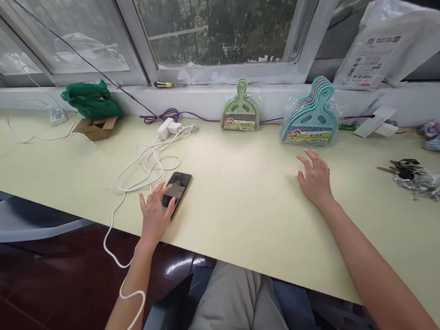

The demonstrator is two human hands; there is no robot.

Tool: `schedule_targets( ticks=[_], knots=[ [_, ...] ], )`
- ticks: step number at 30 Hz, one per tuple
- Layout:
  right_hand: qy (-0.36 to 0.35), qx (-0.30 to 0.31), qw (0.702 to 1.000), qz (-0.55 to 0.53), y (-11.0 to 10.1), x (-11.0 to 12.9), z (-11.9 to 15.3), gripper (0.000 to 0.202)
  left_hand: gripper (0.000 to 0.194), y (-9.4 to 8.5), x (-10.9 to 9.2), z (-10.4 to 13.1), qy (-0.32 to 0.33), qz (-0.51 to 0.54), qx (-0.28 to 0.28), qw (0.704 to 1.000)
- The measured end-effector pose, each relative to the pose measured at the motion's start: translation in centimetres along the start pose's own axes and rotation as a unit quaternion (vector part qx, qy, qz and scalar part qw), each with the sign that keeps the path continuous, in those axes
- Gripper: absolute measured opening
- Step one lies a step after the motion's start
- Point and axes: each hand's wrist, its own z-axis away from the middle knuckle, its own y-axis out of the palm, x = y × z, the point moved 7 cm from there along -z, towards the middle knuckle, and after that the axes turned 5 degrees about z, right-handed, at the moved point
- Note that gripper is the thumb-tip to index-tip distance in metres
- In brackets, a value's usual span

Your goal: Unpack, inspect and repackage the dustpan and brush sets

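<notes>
Contact stage at the phone, as I judge it from my remote view. I have the left hand at the phone, fingers spread over its screen and pinching nothing; whether each fingertip touches the glass I cannot tell. The phone lies flat near the front edge of the table, beside the loops of white cable, part of which crosses the left forearm. I have the right hand in front of the larger dustpan pack, fingers parted and slightly bent, holding nothing. From here, in my judgement, any shift of the left hand calls for light fingers on the phone and slack in the cable.
</notes>
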Motion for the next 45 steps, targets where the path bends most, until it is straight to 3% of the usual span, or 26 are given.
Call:
schedule_targets(
  ticks=[6, 21, 27, 32, 35, 45],
  knots=[
    [0.028, 0.000, 1.000, -0.002, 0.4, -0.9, -0.1, 0.064, 0.049, -0.1, -0.2, -0.3, 0.032, -0.014, -0.006, 0.999],
    [0.038, 0.012, 0.999, -0.007, 0.7, -1.1, -0.2, 0.063, 0.055, 1.5, -0.7, -1.0, 0.047, -0.093, 0.024, 0.994],
    [0.035, 0.015, 0.999, -0.013, 0.7, -1.0, -0.2, 0.063, 0.061, 1.1, -0.2, -1.1, -0.034, -0.117, -0.029, 0.992],
    [0.043, 0.021, 0.999, -0.016, 0.8, -1.0, -0.2, 0.062, 0.087, 3.5, 0.7, -2.0, -0.120, -0.159, 0.035, 0.979],
    [0.047, 0.020, 0.998, -0.022, 0.7, -0.9, -0.3, 0.061, 0.085, 4.2, 1.0, -3.2, -0.141, -0.183, 0.040, 0.972],
    [0.062, 0.021, 0.996, -0.054, 0.0, -0.4, -0.4, 0.059, 0.072, 3.8, 2.1, -6.6, -0.158, -0.132, 0.024, 0.978]
  ],
)
